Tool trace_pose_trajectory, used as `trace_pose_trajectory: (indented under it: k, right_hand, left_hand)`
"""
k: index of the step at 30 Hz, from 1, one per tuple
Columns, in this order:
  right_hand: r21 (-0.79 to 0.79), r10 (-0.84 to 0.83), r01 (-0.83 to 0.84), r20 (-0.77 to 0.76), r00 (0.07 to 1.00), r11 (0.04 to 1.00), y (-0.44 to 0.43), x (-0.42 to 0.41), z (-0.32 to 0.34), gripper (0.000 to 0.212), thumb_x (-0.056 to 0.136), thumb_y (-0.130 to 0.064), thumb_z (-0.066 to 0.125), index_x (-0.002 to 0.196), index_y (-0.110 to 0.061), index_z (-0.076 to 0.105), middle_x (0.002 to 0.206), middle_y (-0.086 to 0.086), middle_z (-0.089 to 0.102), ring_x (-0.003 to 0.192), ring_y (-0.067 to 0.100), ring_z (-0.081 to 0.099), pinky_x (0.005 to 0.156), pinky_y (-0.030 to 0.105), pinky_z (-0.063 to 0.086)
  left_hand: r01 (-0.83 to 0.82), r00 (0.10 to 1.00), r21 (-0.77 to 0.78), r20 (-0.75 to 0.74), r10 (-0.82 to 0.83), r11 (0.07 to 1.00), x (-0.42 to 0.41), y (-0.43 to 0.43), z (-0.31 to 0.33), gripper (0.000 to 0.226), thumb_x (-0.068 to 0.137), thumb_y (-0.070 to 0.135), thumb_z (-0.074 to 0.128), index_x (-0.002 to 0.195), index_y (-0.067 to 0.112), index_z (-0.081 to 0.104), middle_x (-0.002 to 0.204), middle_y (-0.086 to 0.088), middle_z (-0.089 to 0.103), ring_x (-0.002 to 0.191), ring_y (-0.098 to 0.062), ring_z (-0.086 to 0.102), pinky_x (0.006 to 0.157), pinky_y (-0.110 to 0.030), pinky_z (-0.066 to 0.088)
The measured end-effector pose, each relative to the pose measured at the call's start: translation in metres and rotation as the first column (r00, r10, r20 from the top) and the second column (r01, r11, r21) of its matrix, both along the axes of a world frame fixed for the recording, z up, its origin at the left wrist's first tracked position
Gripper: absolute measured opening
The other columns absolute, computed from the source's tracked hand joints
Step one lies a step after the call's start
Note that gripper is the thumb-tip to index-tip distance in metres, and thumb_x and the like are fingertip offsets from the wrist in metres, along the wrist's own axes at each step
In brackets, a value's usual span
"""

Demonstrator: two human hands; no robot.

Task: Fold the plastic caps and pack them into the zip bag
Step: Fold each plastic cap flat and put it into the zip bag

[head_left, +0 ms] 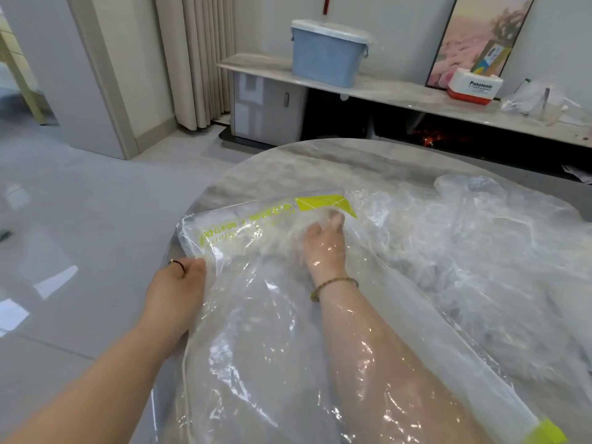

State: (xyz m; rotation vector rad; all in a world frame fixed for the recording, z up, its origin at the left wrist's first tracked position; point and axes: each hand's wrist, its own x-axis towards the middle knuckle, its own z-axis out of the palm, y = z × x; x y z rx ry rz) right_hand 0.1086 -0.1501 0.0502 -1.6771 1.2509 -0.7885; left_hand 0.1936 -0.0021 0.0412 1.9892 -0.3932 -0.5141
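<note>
Both forearms reach out over the table edge, the right one sheathed inside the clear zip bag (250,331) past the wrist. The right hand (325,248) lies deep in the bag's far end, its fingers sunk into a whitish crumple of plastic; whether it grips that or only presses it cannot be told through the film. A beaded bracelet (333,285) circles that wrist. The left hand (176,290) pinches the bag's left edge between thumb and curled fingers, with a black band (179,265) round one finger.

Yellow-green print runs across the bag's far end, too blurred to read, and a yellow-green tab (544,434) sits at its near right corner. Just right of the bag, a loose heap of clear plastic caps (464,251) spreads over the marble-look table (288,161).

Beyond, on a long low console (384,91), stand a blue storage bin (326,56) with a white lid, closed, and a white-and-red box (474,86) marked "Panasonic". A crumpled clear bag (538,100) lies at the console's right end.
</note>
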Motion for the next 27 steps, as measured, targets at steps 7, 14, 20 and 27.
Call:
trace_pose_trajectory:
  k: [7, 14, 20, 27]
  right_hand:
    - [0.054, -0.003, 0.015, -0.216, 0.976, 0.998, -0.025, 0.011, 0.000, 0.052, 0.089, -0.022, 0.057, 0.132, -0.008, 0.032, 0.129, 0.013, 0.051, 0.117, 0.029, 0.052, 0.091, 0.028, 0.039]
    - [-0.309, -0.082, -0.115, -0.558, 0.826, 0.944, -0.018, 0.014, -0.006, 0.041, 0.095, -0.038, 0.044, 0.122, -0.007, 0.047, 0.130, 0.011, 0.041, 0.120, 0.025, 0.041, 0.093, 0.032, 0.035]
    - [-0.331, 0.019, -0.267, -0.595, 0.803, 0.905, -0.011, 0.019, -0.015, 0.034, 0.098, -0.022, 0.034, 0.121, -0.008, 0.053, 0.127, 0.012, 0.047, 0.116, 0.028, 0.045, 0.092, 0.030, 0.031]
    - [-0.276, 0.232, -0.440, -0.555, 0.799, 0.854, -0.010, 0.027, -0.017, 0.045, 0.094, -0.028, 0.022, 0.119, -0.007, 0.053, 0.123, 0.012, 0.056, 0.113, 0.028, 0.051, 0.088, 0.026, 0.031]
  left_hand:
    - [-0.008, 0.999, -0.028, -0.042, 0.007, 1.000, 0.005, -0.002, -0.005, 0.026, 0.096, 0.024, 0.044, 0.073, 0.013, 0.050, 0.062, -0.006, 0.041, 0.060, -0.024, 0.036, 0.062, -0.031, 0.031]
    - [-0.032, 0.998, -0.022, -0.056, 0.031, 0.999, 0.003, -0.002, -0.003, 0.036, 0.096, 0.023, 0.041, 0.062, 0.011, 0.037, 0.056, -0.003, 0.031, 0.054, -0.022, 0.028, 0.059, -0.030, 0.027]
    - [-0.036, 0.999, 0.027, -0.022, 0.036, 0.999, 0.002, -0.003, 0.001, 0.037, 0.097, 0.019, 0.036, 0.061, 0.011, 0.029, 0.056, -0.005, 0.029, 0.053, -0.021, 0.025, 0.050, -0.030, 0.019]
    - [-0.055, 0.998, -0.002, -0.036, 0.055, 0.998, 0.005, -0.007, -0.003, 0.039, 0.097, 0.017, 0.036, 0.059, 0.011, 0.029, 0.055, -0.004, 0.031, 0.052, -0.021, 0.026, 0.049, -0.030, 0.020]
